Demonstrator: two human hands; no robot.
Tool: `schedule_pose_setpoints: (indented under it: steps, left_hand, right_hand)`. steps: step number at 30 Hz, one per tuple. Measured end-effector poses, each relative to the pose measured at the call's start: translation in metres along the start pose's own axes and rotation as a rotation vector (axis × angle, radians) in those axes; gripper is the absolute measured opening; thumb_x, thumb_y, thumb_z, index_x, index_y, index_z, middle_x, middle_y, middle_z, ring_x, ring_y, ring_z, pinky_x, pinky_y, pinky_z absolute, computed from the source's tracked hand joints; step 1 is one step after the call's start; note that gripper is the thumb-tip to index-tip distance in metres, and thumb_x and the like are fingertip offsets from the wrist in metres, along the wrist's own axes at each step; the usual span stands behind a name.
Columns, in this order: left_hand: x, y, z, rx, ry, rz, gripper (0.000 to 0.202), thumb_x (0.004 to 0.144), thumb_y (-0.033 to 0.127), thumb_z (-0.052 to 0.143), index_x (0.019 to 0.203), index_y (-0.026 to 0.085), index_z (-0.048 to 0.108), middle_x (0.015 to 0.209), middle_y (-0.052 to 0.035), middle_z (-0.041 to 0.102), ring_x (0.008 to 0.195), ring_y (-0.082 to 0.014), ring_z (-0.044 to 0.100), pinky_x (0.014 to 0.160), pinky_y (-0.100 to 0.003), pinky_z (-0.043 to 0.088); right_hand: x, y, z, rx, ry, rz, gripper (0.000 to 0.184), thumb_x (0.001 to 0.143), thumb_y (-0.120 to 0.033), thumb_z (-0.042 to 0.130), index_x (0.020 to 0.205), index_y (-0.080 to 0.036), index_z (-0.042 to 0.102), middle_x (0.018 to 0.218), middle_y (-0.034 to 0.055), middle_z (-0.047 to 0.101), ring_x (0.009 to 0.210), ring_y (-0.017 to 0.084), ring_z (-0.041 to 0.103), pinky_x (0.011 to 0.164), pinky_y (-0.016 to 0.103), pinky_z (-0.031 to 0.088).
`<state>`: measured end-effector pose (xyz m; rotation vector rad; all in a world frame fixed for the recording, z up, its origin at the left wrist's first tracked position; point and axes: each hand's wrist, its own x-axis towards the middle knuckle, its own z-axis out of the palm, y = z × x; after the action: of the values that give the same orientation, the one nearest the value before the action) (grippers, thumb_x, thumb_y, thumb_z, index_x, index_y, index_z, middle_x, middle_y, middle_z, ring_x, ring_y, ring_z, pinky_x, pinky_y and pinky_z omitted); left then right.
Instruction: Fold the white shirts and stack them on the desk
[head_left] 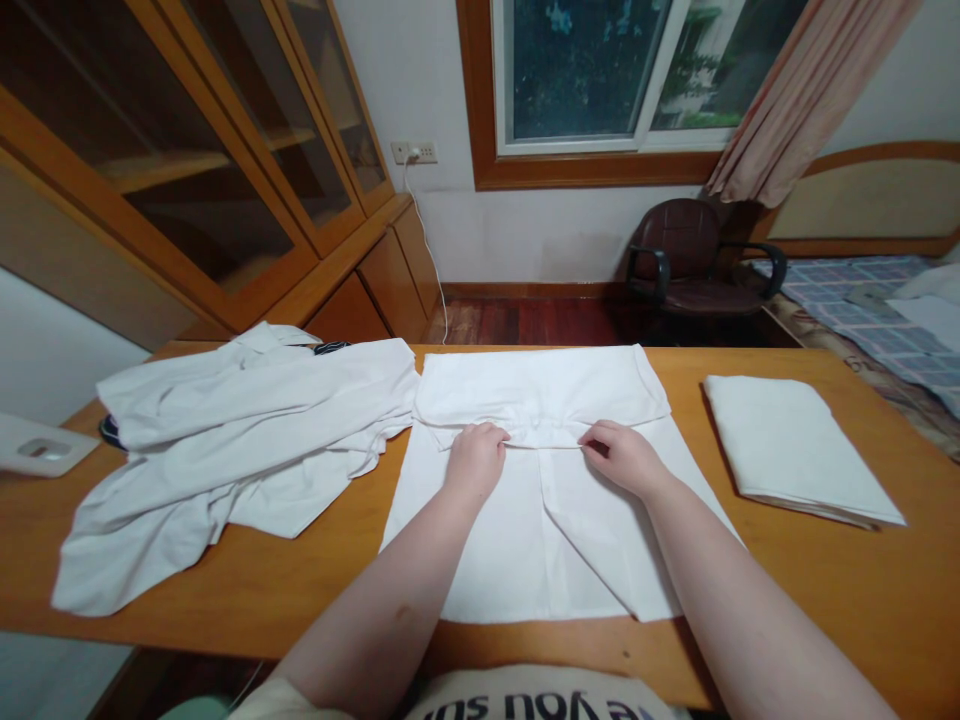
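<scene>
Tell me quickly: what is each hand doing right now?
Left hand: closed, grip pinching the folded edge of the white shirt.
Right hand: closed, pinching the same fold.

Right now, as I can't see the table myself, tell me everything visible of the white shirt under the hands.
The white shirt lies flat in the middle of the wooden table, thin cloth by its look. Its far part is folded toward the person into a band; below, two flaps overlap along a slanted edge. The left hand and right hand pinch the fold's near edge.
</scene>
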<state>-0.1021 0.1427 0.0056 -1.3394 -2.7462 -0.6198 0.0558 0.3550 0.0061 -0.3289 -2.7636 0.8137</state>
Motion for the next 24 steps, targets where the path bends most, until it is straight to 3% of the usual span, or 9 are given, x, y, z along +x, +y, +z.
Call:
schedule_pose_setpoints:
  steps: [3, 9, 14, 19, 24]
  left_hand:
    - [-0.002, 0.003, -0.002, 0.047, -0.046, 0.003, 0.024, 0.080, 0.012, 0.052, 0.091, 0.023, 0.070, 0.093, -0.0038, 0.067, 0.092, -0.0217, 0.056, 0.083, -0.035, 0.042]
    - [-0.007, 0.004, -0.006, 0.054, 0.004, -0.041, 0.024, 0.078, 0.016, 0.057, 0.101, 0.021, 0.062, 0.098, -0.0051, 0.062, 0.093, -0.0211, 0.056, 0.083, -0.032, 0.043]
    - [-0.006, -0.002, -0.008, -0.038, 0.001, -0.100, 0.020, 0.086, 0.030, 0.052, 0.101, 0.019, 0.060, 0.101, -0.0063, 0.062, 0.092, -0.0197, 0.059, 0.081, -0.030, 0.045]
    - [-0.001, -0.009, -0.003, -0.080, -0.023, -0.122, 0.022, 0.087, 0.018, 0.047, 0.104, 0.020, 0.061, 0.105, -0.0058, 0.064, 0.099, -0.0187, 0.058, 0.089, -0.029, 0.042]
    - [0.003, -0.012, -0.001, -0.061, -0.040, -0.148, 0.021, 0.087, 0.015, 0.045, 0.098, 0.022, 0.061, 0.099, -0.0044, 0.065, 0.092, -0.0189, 0.060, 0.080, -0.029, 0.044]
  right_hand:
    - [0.000, -0.001, -0.002, 0.013, -0.034, 0.003, 0.015, 0.081, -0.025, 0.052, 0.082, -0.022, 0.067, 0.081, 0.0022, 0.062, 0.069, 0.014, 0.057, 0.064, 0.027, 0.044]
    - [-0.002, -0.002, -0.005, 0.032, 0.016, -0.023, 0.021, 0.078, -0.033, 0.061, 0.095, -0.021, 0.065, 0.089, 0.0038, 0.060, 0.070, 0.014, 0.056, 0.067, 0.027, 0.046]
    - [0.000, 0.001, -0.004, -0.001, 0.103, 0.045, 0.023, 0.087, -0.034, 0.048, 0.099, -0.020, 0.063, 0.097, 0.0057, 0.062, 0.080, 0.017, 0.058, 0.074, 0.030, 0.046]
    - [0.000, 0.010, -0.001, -0.082, 0.237, 0.208, 0.025, 0.089, -0.032, 0.044, 0.094, -0.021, 0.066, 0.092, 0.0051, 0.065, 0.085, 0.019, 0.060, 0.076, 0.032, 0.046]
    - [0.001, 0.013, -0.001, -0.103, 0.313, 0.255, 0.025, 0.087, -0.033, 0.045, 0.091, -0.021, 0.067, 0.090, 0.0051, 0.065, 0.079, 0.019, 0.060, 0.073, 0.031, 0.046]
